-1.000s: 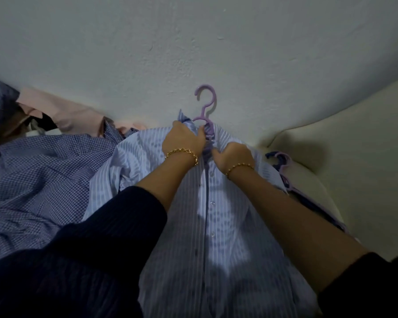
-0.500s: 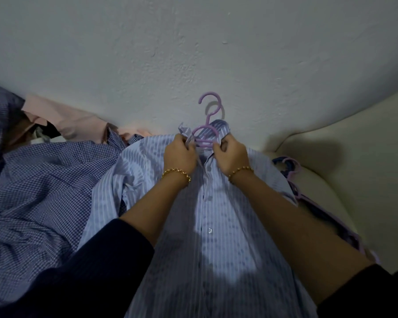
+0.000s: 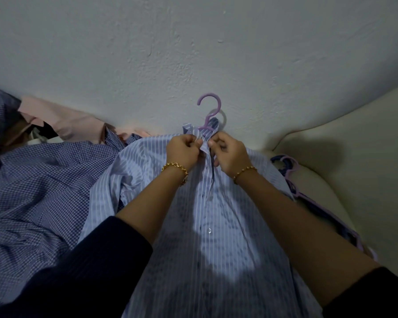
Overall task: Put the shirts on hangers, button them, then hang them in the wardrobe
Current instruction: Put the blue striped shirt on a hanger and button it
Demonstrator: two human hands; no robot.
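A light blue striped shirt (image 3: 216,237) lies in front of me with a purple hanger (image 3: 210,111) inside it; only the hook and neck show above the collar. My left hand (image 3: 182,149) pinches the left edge of the collar opening. My right hand (image 3: 228,152) pinches the right edge, and the two meet at the top of the placket just under the hanger neck. Lower down, a clear button (image 3: 210,230) shows on the placket.
A dark blue checked shirt (image 3: 39,191) is spread at the left, with a pink garment (image 3: 67,122) behind it against the white wall (image 3: 193,42). More purple and blue hangers (image 3: 292,173) lie at the right on a cream cushioned surface (image 3: 354,157).
My hands have shifted from gripping the shirt shoulders around the hanger neck to pinching the two collar edges together at the centre. The hanger hook now stands clear above the collar.
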